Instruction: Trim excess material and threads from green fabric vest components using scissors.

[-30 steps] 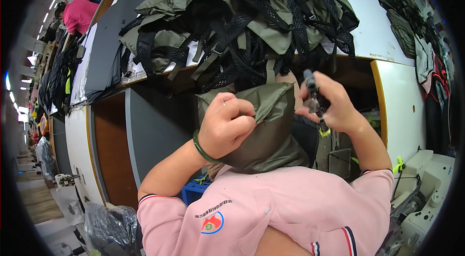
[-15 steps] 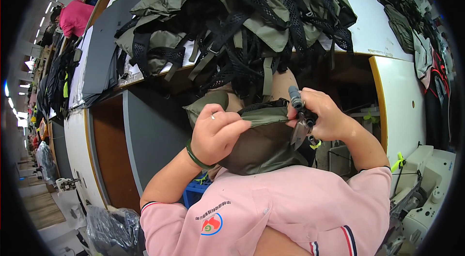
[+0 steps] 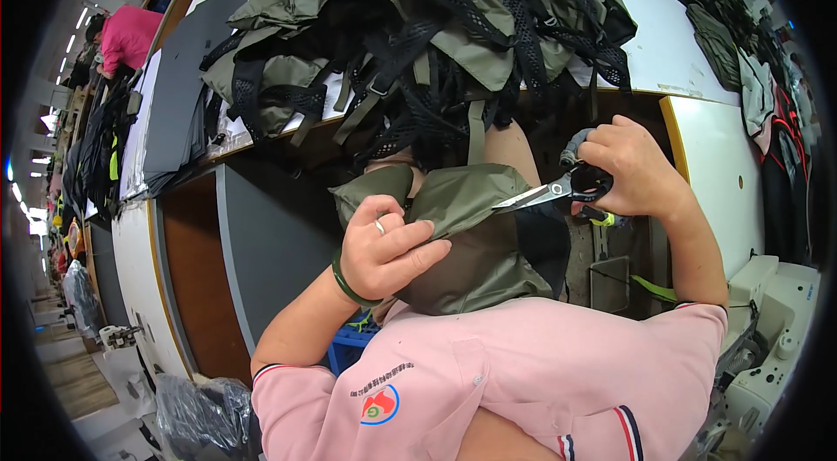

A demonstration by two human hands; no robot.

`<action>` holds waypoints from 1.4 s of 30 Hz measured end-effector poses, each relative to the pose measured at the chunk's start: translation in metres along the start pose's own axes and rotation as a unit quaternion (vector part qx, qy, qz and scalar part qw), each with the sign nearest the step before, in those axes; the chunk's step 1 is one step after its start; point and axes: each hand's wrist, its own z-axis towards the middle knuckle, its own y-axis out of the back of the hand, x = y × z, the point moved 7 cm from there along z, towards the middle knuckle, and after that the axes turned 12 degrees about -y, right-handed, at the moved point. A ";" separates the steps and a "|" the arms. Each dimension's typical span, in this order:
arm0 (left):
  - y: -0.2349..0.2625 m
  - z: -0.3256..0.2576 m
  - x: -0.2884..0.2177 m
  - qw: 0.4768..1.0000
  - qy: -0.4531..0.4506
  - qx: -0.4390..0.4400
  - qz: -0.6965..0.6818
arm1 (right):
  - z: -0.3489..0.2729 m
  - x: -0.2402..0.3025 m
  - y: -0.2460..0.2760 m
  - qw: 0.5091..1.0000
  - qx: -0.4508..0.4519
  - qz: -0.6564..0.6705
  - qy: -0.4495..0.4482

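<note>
An olive-green fabric piece (image 3: 488, 265) lies across my lap, its upper part folded over. My left hand (image 3: 384, 247), wearing a ring and a green bangle, grips this fabric at its left side with bent fingers. In my right hand (image 3: 632, 166) is a pair of scissors (image 3: 558, 191) with black handles, held by the loops. Their blades point left, and the tips meet the right edge of the fabric fold. Something grey is also tucked by my right fingers; its kind is hard to make out.
A heap of olive and black mesh-strapped bags (image 3: 418, 34) hangs over the front edge of the white table (image 3: 680, 51). Dark grey sheets (image 3: 187, 86) lie at its left. A white sewing machine (image 3: 776, 339) stands at right. A person in pink (image 3: 131, 36) is far left.
My right hand has moved right and up, away from the fabric edge, and the scissors now point left. A black strip at the fabric's upper edge no longer shows there.
</note>
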 end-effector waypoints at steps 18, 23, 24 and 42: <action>0.001 0.004 -0.006 0.999 -0.030 0.024 0.013 | 0.004 -0.005 -0.015 0.994 0.090 0.061 -0.002; 0.001 0.005 -0.006 0.999 -0.031 0.019 0.012 | 0.005 -0.004 -0.015 0.995 0.092 0.038 -0.007; 0.001 0.005 -0.006 0.999 -0.027 0.020 0.010 | 0.005 -0.004 -0.015 0.995 0.093 0.040 -0.007; -0.002 0.007 -0.004 0.999 -0.024 0.029 0.007 | 0.002 -0.007 -0.012 0.998 0.060 0.023 0.005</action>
